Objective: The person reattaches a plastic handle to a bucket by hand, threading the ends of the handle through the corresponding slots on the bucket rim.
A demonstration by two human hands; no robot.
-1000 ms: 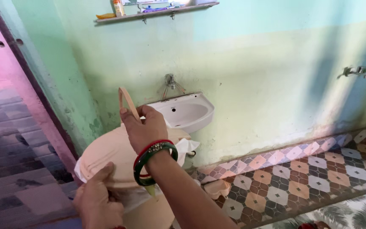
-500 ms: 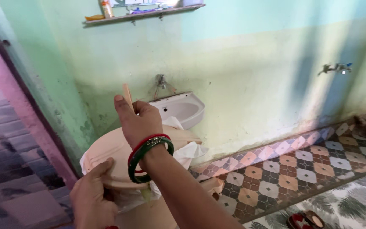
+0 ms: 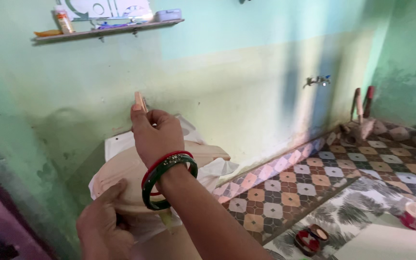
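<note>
Your right hand (image 3: pixel 156 136) is closed around a thin wooden stick (image 3: pixel 140 101), which pokes up above your fingertips in front of the green wall (image 3: pixel 246 67). Your left hand (image 3: pixel 103 222) is clamped on the near edge of the round beige board (image 3: pixel 121 173), which rests over white cloth (image 3: pixel 217 168) and hides most of the white washbasin (image 3: pixel 116 143) behind it. Keep that left grip firm so the board stays level, and hold the stick low on its shaft for control. A shelf (image 3: pixel 107 32) with small items hangs above.
</note>
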